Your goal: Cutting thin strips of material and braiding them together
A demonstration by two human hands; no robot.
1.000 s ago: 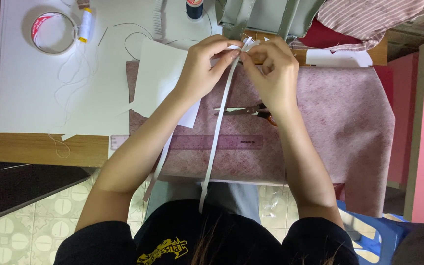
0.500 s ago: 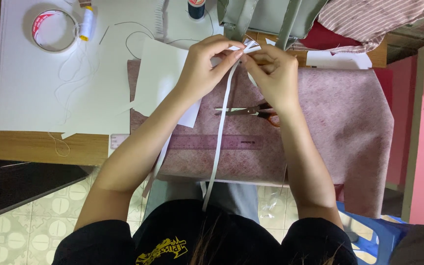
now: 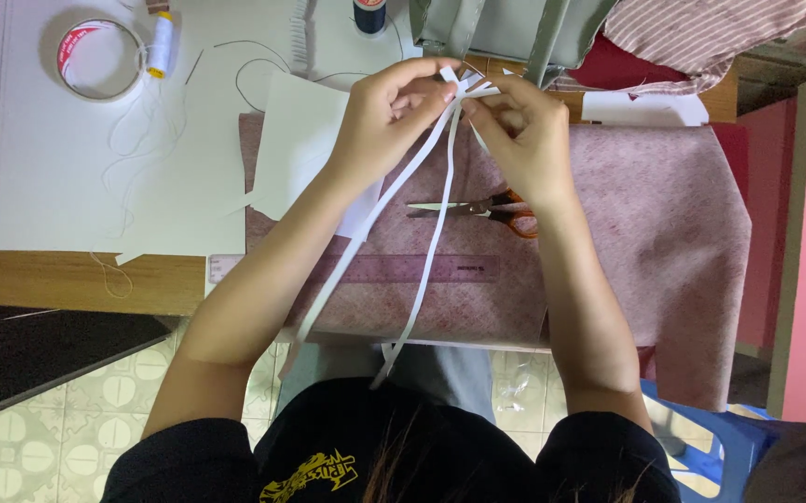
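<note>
My left hand (image 3: 394, 116) and my right hand (image 3: 524, 135) meet over the pink patterned fabric (image 3: 664, 214), both pinching the top ends of long white strips (image 3: 426, 237). The strips hang from my fingers down across the fabric and past the table's near edge to my lap. Their short ends fan out above my fingertips. Orange-handled scissors (image 3: 478, 207) lie on the fabric just under my right wrist. A clear ruler (image 3: 375, 268) lies across the fabric nearer to me.
A large white sheet (image 3: 77, 177) covers the left of the wooden table (image 3: 86, 284), with a cut white paper piece (image 3: 296, 154), a tape roll (image 3: 95, 58), a white thread spool (image 3: 161, 42) and a dark spool (image 3: 369, 14). Striped cloth (image 3: 701, 33) lies far right. A blue stool (image 3: 710, 438) stands below.
My hands stay together at the strip ends. The strip ends now fan out more above my fingers, and the hanging strips have shifted slightly.
</note>
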